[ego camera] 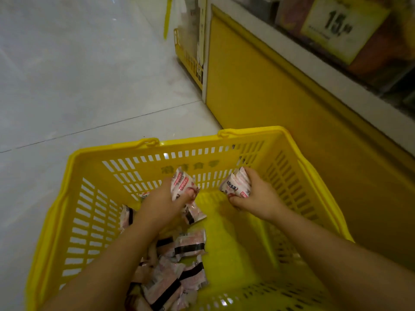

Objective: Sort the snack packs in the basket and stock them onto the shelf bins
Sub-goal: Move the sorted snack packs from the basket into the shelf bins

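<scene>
Step in hand: sorting, by appearance. Inside the yellow basket [190, 142], the left hand [161, 205] grips a white snack pack [182, 184], fingers curled round it. The right hand [253, 198] clamps a small stack of like packs [235, 184] near the far wall. Loose packs [179, 265] lie heaped at near left. The next move probably calls for merging matching packs, then lifting them to the shelf [269, 97] at right.

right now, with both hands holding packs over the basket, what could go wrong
The left hand grips a loose bunch of pink-and-white plastic snack packs; one may slip into the yellow slotted plastic basket. The right hand holds a fanned white pack stack that could spill among the black-banded packs, undoing the sort.
</scene>
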Action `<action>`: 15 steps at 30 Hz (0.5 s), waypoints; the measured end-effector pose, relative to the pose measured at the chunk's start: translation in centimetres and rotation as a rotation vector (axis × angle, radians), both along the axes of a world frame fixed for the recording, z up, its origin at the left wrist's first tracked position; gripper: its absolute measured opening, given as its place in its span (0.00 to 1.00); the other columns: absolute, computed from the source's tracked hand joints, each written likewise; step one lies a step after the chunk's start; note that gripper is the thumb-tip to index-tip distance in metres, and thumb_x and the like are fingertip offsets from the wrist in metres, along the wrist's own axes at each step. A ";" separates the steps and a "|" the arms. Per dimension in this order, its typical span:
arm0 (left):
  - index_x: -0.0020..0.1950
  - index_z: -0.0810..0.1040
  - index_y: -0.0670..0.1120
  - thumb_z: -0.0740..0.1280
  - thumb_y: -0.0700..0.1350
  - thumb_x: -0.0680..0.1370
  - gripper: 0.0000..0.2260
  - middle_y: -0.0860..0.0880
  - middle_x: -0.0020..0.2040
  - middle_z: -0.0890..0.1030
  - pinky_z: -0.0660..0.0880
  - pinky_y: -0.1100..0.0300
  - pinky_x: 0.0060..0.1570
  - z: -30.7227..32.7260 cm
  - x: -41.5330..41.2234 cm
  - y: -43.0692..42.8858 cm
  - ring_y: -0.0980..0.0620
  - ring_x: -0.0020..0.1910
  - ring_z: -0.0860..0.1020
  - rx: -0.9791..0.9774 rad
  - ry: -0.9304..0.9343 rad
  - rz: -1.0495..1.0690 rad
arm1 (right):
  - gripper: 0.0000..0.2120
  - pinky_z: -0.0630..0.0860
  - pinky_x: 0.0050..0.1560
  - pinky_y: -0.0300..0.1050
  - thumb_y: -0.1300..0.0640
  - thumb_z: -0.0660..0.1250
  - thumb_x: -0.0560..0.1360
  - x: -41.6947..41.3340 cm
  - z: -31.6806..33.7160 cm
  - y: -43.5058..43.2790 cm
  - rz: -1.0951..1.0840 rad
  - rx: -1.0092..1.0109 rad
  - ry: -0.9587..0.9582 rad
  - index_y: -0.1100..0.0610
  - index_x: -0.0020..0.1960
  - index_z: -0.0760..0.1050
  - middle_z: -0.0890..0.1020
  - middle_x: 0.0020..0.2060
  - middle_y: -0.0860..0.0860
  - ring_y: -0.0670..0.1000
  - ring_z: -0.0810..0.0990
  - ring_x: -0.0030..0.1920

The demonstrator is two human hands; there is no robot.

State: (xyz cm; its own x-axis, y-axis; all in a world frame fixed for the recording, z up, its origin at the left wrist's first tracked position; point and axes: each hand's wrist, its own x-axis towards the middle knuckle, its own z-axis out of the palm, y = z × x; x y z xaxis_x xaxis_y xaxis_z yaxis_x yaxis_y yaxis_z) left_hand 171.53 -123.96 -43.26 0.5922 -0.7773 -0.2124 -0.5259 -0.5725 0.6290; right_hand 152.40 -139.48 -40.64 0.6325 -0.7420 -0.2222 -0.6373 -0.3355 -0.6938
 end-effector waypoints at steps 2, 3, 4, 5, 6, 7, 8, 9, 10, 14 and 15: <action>0.58 0.69 0.55 0.63 0.62 0.76 0.17 0.59 0.47 0.78 0.69 0.67 0.35 3.2 -1.1 -1.0 0.64 0.40 0.76 -0.174 0.134 0.024 | 0.35 0.75 0.49 0.42 0.54 0.76 0.66 -0.5 4.1 0.4 -0.042 0.009 -0.085 0.51 0.68 0.64 0.79 0.52 0.47 0.50 0.80 0.51; 0.56 0.69 0.57 0.63 0.62 0.75 0.15 0.62 0.45 0.77 0.67 0.70 0.34 5.1 -2.0 -1.5 0.66 0.40 0.76 -0.256 0.183 0.019 | 0.34 0.76 0.51 0.44 0.56 0.76 0.66 -0.9 6.4 0.7 -0.054 0.022 -0.133 0.52 0.67 0.65 0.80 0.52 0.48 0.50 0.80 0.50; 0.55 0.70 0.58 0.63 0.63 0.75 0.13 0.63 0.45 0.77 0.65 0.72 0.35 7.1 -3.0 -2.2 0.67 0.41 0.75 -0.334 0.218 0.007 | 0.33 0.76 0.54 0.47 0.57 0.77 0.66 -1.4 8.8 1.0 -0.063 0.032 -0.185 0.53 0.66 0.66 0.80 0.52 0.49 0.51 0.81 0.50; 0.54 0.71 0.57 0.62 0.62 0.75 0.13 0.63 0.45 0.77 0.65 0.72 0.37 9.1 -4.2 -2.8 0.67 0.43 0.75 -0.407 0.244 -0.004 | 0.32 0.76 0.56 0.51 0.58 0.77 0.66 -2.0 11.2 1.3 -0.075 0.022 -0.229 0.53 0.65 0.66 0.81 0.53 0.49 0.51 0.81 0.51; 0.54 0.71 0.56 0.62 0.61 0.76 0.12 0.62 0.46 0.77 0.66 0.70 0.38 11.3 -5.4 -3.5 0.63 0.45 0.76 -0.470 0.270 0.001 | 0.32 0.76 0.57 0.52 0.57 0.77 0.66 -2.7 13.7 1.7 -0.092 -0.005 -0.255 0.53 0.65 0.66 0.80 0.54 0.49 0.52 0.81 0.53; 0.54 0.72 0.54 0.62 0.59 0.78 0.11 0.60 0.46 0.77 0.67 0.66 0.41 13.6 -6.8 -4.1 0.58 0.47 0.76 -0.532 0.301 0.019 | 0.33 0.76 0.58 0.53 0.56 0.77 0.65 -3.5 16.3 2.1 -0.119 -0.029 -0.279 0.52 0.66 0.66 0.80 0.55 0.49 0.52 0.80 0.54; 0.55 0.72 0.53 0.61 0.58 0.78 0.12 0.58 0.46 0.77 0.67 0.63 0.44 15.9 -8.1 -4.7 0.55 0.49 0.76 -0.591 0.331 0.047 | 0.32 0.76 0.58 0.56 0.56 0.77 0.65 -4.5 18.9 2.6 -0.151 -0.036 -0.323 0.52 0.66 0.67 0.81 0.55 0.50 0.54 0.81 0.54; 0.57 0.72 0.52 0.61 0.58 0.79 0.12 0.56 0.46 0.77 0.67 0.62 0.45 18.5 -9.4 -5.3 0.53 0.49 0.76 -0.647 0.360 0.075 | 0.29 0.76 0.56 0.60 0.57 0.77 0.66 -5.6 21.4 3.0 -0.176 -0.038 -0.390 0.51 0.63 0.69 0.82 0.54 0.52 0.57 0.82 0.52; 0.57 0.72 0.52 0.61 0.58 0.79 0.13 0.55 0.46 0.77 0.68 0.62 0.45 21.0 -10.9 -5.6 0.53 0.49 0.77 -0.695 0.397 0.102 | 0.24 0.77 0.53 0.62 0.59 0.76 0.66 -6.8 23.9 3.6 -0.188 -0.050 -0.447 0.50 0.59 0.72 0.83 0.51 0.54 0.59 0.82 0.50; 0.58 0.71 0.47 0.62 0.55 0.80 0.14 0.52 0.45 0.79 0.80 0.62 0.34 30.8 -17.2 -5.5 0.62 0.38 0.81 -0.911 0.625 0.046 | 0.17 0.79 0.52 0.61 0.59 0.75 0.69 -12.3 32.7 6.6 -0.209 -0.206 -0.595 0.48 0.53 0.74 0.84 0.47 0.50 0.54 0.84 0.48; 0.61 0.72 0.46 0.62 0.56 0.80 0.16 0.50 0.48 0.81 0.81 0.56 0.38 33.0 -18.8 -5.2 0.56 0.41 0.83 -0.922 0.698 0.002 | 0.17 0.79 0.52 0.59 0.59 0.75 0.69 -13.8 34.6 7.3 -0.221 -0.242 -0.626 0.47 0.53 0.74 0.84 0.46 0.48 0.52 0.84 0.47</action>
State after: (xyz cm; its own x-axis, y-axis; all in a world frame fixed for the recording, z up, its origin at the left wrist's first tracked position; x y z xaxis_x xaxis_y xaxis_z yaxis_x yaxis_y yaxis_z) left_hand 152.76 -129.11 -10.27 0.5710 -0.8064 0.1535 0.1010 0.2546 0.9617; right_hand 138.60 -132.14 -6.02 0.4161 -0.8506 0.3215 -0.2136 -0.4351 -0.8747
